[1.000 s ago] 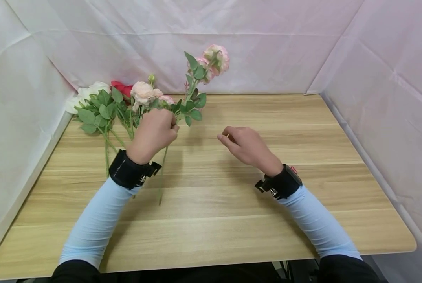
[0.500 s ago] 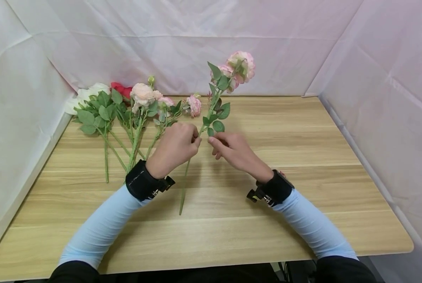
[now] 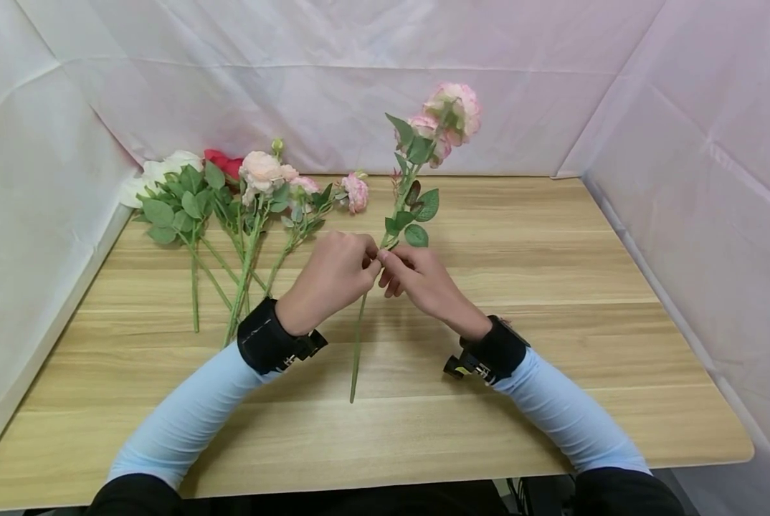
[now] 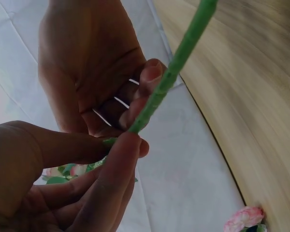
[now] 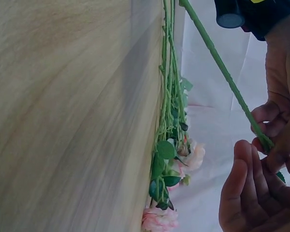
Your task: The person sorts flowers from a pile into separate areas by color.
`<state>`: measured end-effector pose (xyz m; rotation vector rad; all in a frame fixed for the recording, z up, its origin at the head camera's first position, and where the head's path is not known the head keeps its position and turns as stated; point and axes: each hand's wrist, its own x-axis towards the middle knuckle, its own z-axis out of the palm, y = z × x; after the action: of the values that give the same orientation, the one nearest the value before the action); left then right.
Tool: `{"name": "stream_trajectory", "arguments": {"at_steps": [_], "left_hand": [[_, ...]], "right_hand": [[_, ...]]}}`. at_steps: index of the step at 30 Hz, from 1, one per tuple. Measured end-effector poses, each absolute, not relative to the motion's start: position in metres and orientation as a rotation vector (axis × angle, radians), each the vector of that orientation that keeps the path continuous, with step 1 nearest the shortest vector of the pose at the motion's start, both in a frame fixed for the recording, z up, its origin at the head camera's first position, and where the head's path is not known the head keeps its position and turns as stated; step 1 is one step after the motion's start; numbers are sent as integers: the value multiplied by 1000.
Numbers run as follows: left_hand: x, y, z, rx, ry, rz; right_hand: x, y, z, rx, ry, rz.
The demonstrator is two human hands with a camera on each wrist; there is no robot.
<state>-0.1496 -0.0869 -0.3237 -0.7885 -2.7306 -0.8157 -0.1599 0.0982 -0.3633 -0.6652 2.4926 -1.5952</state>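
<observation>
A long-stemmed pink flower [image 3: 451,115] is held upright above the desk [image 3: 553,344], its stem [image 3: 358,351] hanging below the two hands and its blooms raised well above them. The stem is pinched by the left hand [image 3: 333,276] between thumb and curled fingers, as is shown plainly in the left wrist view, where the green stem [image 4: 169,82] passes between the fingertips. The right hand [image 3: 417,276] is met with the left at the same spot; its fingers are curled at the stem just under the lowest leaves [image 3: 417,233], and the fingertips of both hands are touching.

Compared with half a second ago, the flower has been carried a little further to the right and stands more upright, and the small gap between the hands has been closed. A second ago the right hand was resting well apart from the stem, with the flower still over the pile.

To the left of the left hand, a row of other flowers [image 3: 256,186] is laid flat on the desk, with heads toward the back. Black wrist straps [image 3: 265,344] are worn over light blue sleeves [image 3: 185,423]. No legible writing or brand can be made out.
</observation>
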Motion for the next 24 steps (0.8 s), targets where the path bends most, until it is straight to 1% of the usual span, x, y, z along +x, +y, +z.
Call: {"name": "stream_trajectory", "arguments": {"at_steps": [10, 18, 24], "left_hand": [[-147, -83, -324, -789, -2698, -873], [-147, -81, -327, -808, -2682, -1035], [-146, -80, -328, -812, -2668, -1125]], "right_hand": [[-163, 100, -362, -634, 2376, -1729], [-163, 106, -352, -500, 2205, -1809], [-165, 110, -347, -462, 2136, -1820]]}}
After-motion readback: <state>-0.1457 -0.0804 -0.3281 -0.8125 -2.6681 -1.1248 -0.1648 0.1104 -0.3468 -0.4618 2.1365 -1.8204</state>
